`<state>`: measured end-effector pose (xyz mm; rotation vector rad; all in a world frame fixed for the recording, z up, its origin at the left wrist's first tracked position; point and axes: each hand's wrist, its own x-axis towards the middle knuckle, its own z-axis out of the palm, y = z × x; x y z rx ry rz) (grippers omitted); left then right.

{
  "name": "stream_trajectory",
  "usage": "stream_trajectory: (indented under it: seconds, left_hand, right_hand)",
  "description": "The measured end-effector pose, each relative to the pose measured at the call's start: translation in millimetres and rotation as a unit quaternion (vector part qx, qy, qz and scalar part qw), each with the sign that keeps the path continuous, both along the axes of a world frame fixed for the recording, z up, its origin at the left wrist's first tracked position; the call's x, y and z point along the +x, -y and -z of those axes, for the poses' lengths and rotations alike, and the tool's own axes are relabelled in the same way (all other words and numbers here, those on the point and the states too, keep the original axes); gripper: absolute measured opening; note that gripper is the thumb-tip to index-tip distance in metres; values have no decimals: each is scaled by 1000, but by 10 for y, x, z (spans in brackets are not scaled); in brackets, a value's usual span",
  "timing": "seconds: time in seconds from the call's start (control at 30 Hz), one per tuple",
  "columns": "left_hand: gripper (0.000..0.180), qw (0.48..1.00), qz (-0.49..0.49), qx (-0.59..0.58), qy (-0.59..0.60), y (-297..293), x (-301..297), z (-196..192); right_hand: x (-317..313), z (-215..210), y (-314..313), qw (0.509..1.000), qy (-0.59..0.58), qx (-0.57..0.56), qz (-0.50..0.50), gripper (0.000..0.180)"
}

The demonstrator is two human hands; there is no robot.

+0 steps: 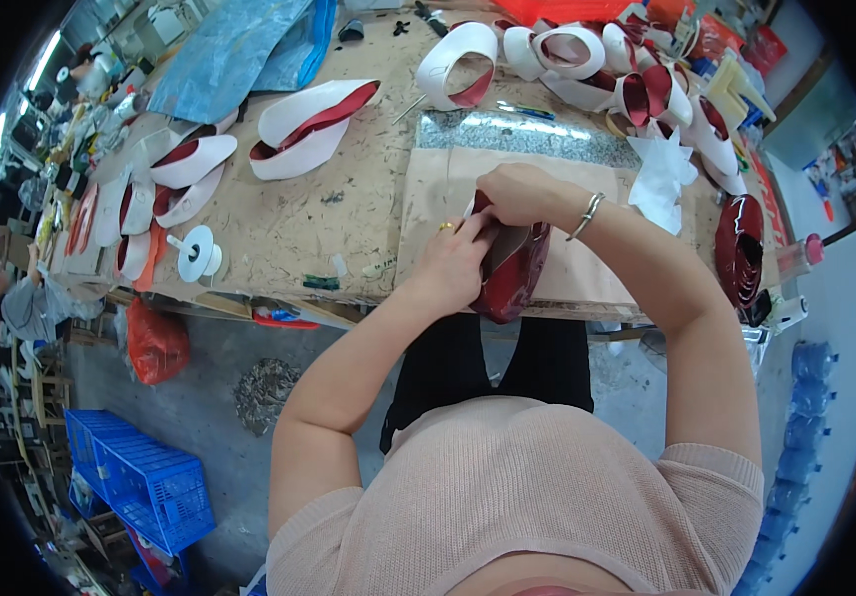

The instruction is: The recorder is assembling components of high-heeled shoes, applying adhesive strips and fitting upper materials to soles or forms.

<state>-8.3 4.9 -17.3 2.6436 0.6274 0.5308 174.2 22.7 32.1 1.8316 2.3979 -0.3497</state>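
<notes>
At the table's near edge, a glossy dark red shoe upper (517,278) is held between my two hands. My left hand (453,263) grips its left side, the fingers closed over the rim. Bent over the upper's far end, my right hand (515,194) has its fingers pinched together on the edge. What lies under those right fingertips is hidden. Beneath both hands is a pale beige sheet (587,268), and a speckled grey slab (547,139) lies just beyond it.
White uppers with red linings lie at the left (314,129) and in a heap at the far right (637,79). A nested stack of red uppers (739,248) stands at the right edge. A white spool (198,253) sits near the left front; blue crates (140,477) are on the floor.
</notes>
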Motion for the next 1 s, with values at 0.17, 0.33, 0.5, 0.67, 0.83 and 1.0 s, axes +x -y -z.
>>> stream_trajectory:
  seconds: [0.17, 0.33, 0.5, 0.67, 0.83, 1.0]
  left_hand:
    - [42, 996, 30, -72, 45, -284, 14, 89]
    - [32, 990, -5, -121, 72, -37, 139, -51]
    - [23, 995, -9, -65, 76, 308, 368, 88]
    - [36, 990, 28, 104, 95, 157, 267, 206]
    - [44, 993, 3, 117, 15, 204, 265, 75]
    - [54, 997, 7, 68, -37, 85, 343, 58]
  right_hand:
    - [188, -451, 398, 998, -52, 26, 36, 36]
    - [628, -275, 337, 993, -91, 16, 75, 32]
    - [848, -270, 182, 995, -94, -23, 9, 32]
    - [719, -221, 271, 997, -73, 9, -20, 32]
    - [647, -151, 211, 998, 47, 32, -34, 33]
    - [601, -104, 112, 998, 63, -15, -20, 29]
